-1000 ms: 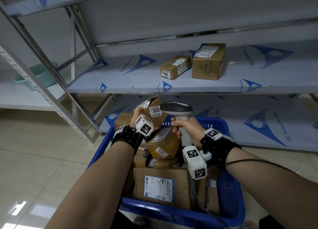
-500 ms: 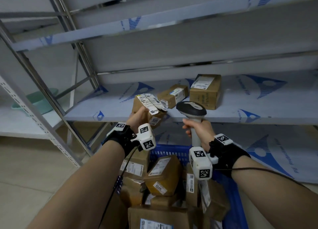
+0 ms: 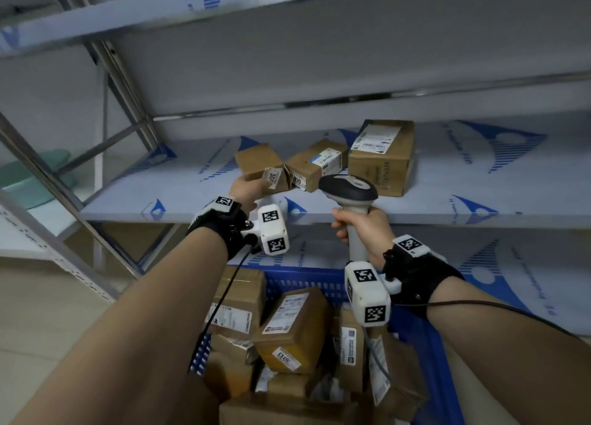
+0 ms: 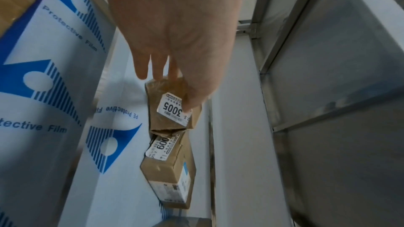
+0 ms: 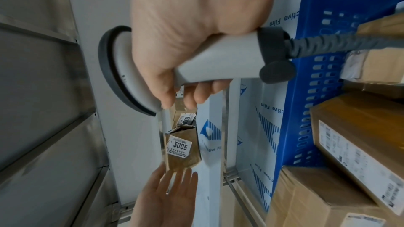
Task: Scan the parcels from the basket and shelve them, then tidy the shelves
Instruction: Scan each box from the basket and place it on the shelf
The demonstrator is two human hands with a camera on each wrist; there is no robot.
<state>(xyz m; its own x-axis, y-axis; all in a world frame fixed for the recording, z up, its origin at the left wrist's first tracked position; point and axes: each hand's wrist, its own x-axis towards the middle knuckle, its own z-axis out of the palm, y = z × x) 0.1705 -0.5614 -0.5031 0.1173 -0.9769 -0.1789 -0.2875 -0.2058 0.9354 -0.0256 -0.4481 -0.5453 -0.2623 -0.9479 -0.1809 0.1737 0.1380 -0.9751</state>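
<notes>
Steel shelving (image 3: 447, 175) wrapped in blue-printed protective film fills the view in front of me, with tiled floor off to the left. My left hand (image 3: 248, 189) is at the middle shelf, fingers straight and spread against the near end of the parcel tagged 3005 (image 4: 172, 106), which sits on the board; I judge I am nudging it in rather than carrying it, so the grip is flat and loose, pinching nothing. It touches the parcel tagged 6009 (image 3: 315, 165), and a bigger box (image 3: 380, 159) stands just beside that, so the row builds rightward with labels facing out where I can read them. My right hand (image 3: 364, 229) is wrapped tight round the handle of the scanner (image 3: 348, 188), held upright and clear of the shelf, probably ready for the next parcel. Below, the blue basket (image 3: 425, 344) is still heaped with parcels waiting.
</notes>
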